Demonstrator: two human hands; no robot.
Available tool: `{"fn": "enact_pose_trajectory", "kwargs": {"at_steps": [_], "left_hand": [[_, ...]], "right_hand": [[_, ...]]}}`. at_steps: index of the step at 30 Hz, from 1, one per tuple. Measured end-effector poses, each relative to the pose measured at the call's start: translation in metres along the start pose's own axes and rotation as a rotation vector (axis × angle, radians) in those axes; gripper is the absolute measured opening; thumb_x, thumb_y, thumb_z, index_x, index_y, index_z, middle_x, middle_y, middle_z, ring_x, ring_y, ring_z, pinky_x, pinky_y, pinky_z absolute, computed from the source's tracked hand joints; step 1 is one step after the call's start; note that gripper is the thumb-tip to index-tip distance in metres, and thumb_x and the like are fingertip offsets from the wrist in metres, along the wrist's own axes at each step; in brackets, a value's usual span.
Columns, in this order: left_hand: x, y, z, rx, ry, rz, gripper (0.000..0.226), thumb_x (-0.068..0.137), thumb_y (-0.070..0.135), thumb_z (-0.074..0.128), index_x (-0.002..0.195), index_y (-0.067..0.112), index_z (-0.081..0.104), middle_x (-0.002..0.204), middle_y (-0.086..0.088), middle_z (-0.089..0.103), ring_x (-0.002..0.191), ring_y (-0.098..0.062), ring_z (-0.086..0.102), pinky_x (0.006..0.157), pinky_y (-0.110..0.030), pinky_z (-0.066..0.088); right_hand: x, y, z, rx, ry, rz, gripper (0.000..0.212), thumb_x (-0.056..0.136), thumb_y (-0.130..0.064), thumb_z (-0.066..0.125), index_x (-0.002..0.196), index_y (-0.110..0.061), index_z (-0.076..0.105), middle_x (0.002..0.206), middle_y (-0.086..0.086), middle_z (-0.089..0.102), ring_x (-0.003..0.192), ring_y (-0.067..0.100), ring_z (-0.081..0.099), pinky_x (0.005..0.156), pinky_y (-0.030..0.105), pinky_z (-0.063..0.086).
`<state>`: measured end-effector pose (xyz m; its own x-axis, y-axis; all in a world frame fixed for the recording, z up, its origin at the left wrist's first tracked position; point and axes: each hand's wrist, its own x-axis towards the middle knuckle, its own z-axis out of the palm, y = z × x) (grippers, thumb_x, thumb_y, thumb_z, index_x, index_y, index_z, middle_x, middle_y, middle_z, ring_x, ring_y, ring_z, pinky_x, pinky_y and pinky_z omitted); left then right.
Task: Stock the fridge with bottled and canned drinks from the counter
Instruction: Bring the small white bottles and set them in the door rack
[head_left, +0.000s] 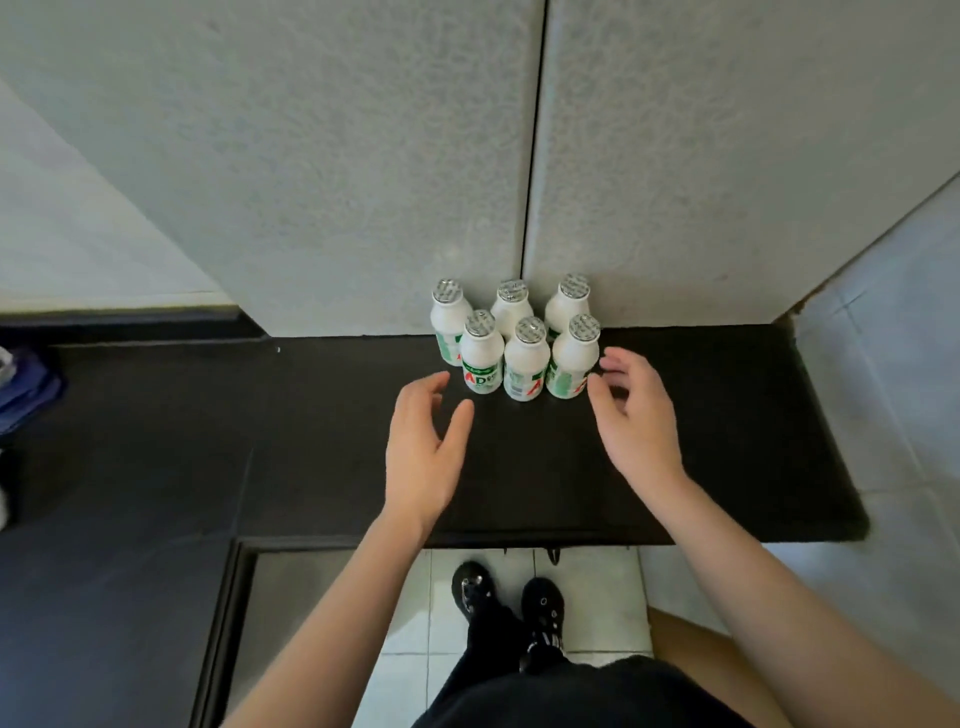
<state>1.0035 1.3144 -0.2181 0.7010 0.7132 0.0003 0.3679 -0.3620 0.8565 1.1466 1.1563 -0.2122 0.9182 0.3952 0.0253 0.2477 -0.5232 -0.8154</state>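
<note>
Several small white drink bottles (526, 358) with foil lids and green-and-red labels stand upright in two rows on the black counter (727, 415), close to the grey wall. My left hand (423, 449) hovers just in front of the front-left bottle (482, 353), fingers relaxed and spread, holding nothing. My right hand (636, 415) is beside the front-right bottle (574, 358). Its loosely curved fingertips are very near the bottle's side. Whether they touch it I cannot tell. No fridge is in view.
The counter ends at a front edge above white floor tiles (597, 571) where my black shoes stand. A dark panel (130, 493) extends to the left. Blue objects (26, 389) lie at the far left. White tiled wall rises at the right.
</note>
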Motion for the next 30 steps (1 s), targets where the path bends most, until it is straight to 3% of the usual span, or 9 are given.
{"fn": "enact_pose_trajectory", "kwargs": {"at_steps": [5, 11, 16, 21, 23, 27, 30], "left_hand": [[0.043, 0.016, 0.011, 0.029, -0.034, 0.114, 0.05, 0.092, 0.031, 0.057, 0.139, 0.021, 0.04, 0.136, 0.005, 0.044, 0.124, -0.013, 0.044, 0.099, -0.042, 0.045], [0.069, 0.021, 0.023, 0.028, -0.087, 0.147, 0.043, 0.093, 0.024, 0.058, 0.134, 0.021, 0.049, 0.129, 0.006, 0.055, 0.117, -0.009, 0.047, 0.096, -0.027, 0.04], [0.072, 0.015, 0.021, 0.125, -0.055, 0.201, 0.037, 0.093, 0.026, 0.058, 0.128, 0.018, 0.054, 0.113, 0.001, 0.063, 0.103, -0.015, 0.055, 0.084, -0.026, 0.041], [0.059, 0.006, 0.013, 0.099, 0.048, 0.145, 0.035, 0.093, 0.022, 0.058, 0.127, 0.015, 0.055, 0.108, 0.0, 0.064, 0.098, -0.016, 0.058, 0.082, -0.025, 0.042], [0.048, 0.003, 0.007, 0.08, 0.104, 0.123, 0.032, 0.094, 0.025, 0.056, 0.125, 0.02, 0.054, 0.11, 0.004, 0.063, 0.098, -0.014, 0.059, 0.083, -0.026, 0.043], [0.01, 0.005, -0.006, -0.048, 0.181, 0.023, 0.029, 0.091, 0.037, 0.048, 0.115, 0.054, 0.044, 0.109, 0.023, 0.058, 0.101, -0.005, 0.06, 0.085, -0.022, 0.047], [-0.02, 0.007, -0.014, -0.089, 0.249, -0.063, 0.034, 0.09, 0.037, 0.05, 0.109, 0.064, 0.041, 0.108, 0.031, 0.057, 0.098, 0.0, 0.06, 0.081, -0.01, 0.045]], "right_hand": [[0.024, -0.016, 0.017, -0.067, 0.048, -0.04, 0.046, 0.09, -0.033, 0.054, 0.133, -0.019, 0.045, 0.127, -0.002, 0.05, 0.115, 0.007, 0.049, 0.093, 0.026, 0.045], [0.035, -0.016, 0.024, -0.127, 0.088, -0.083, 0.041, 0.093, -0.033, 0.05, 0.129, -0.014, 0.048, 0.119, -0.004, 0.056, 0.107, 0.005, 0.052, 0.091, 0.023, 0.044], [0.035, -0.011, 0.032, -0.102, 0.103, -0.116, 0.037, 0.093, -0.035, 0.049, 0.123, -0.014, 0.048, 0.105, -0.007, 0.057, 0.092, 0.011, 0.057, 0.08, 0.032, 0.05], [0.04, -0.008, 0.027, -0.137, 0.087, -0.134, 0.038, 0.092, -0.04, 0.046, 0.122, -0.017, 0.049, 0.103, -0.013, 0.052, 0.091, 0.003, 0.054, 0.081, 0.027, 0.049], [0.039, -0.005, 0.025, -0.111, 0.073, -0.118, 0.041, 0.092, -0.04, 0.046, 0.125, -0.016, 0.048, 0.109, -0.009, 0.054, 0.098, 0.005, 0.054, 0.085, 0.029, 0.049], [0.03, 0.002, 0.018, -0.08, 0.07, -0.082, 0.042, 0.093, -0.032, 0.05, 0.129, -0.01, 0.046, 0.12, 0.005, 0.058, 0.108, 0.017, 0.057, 0.09, 0.039, 0.051], [0.012, 0.006, 0.01, -0.045, 0.07, -0.06, 0.042, 0.093, -0.035, 0.048, 0.127, -0.01, 0.047, 0.117, 0.006, 0.059, 0.106, 0.02, 0.059, 0.086, 0.036, 0.052]]}}
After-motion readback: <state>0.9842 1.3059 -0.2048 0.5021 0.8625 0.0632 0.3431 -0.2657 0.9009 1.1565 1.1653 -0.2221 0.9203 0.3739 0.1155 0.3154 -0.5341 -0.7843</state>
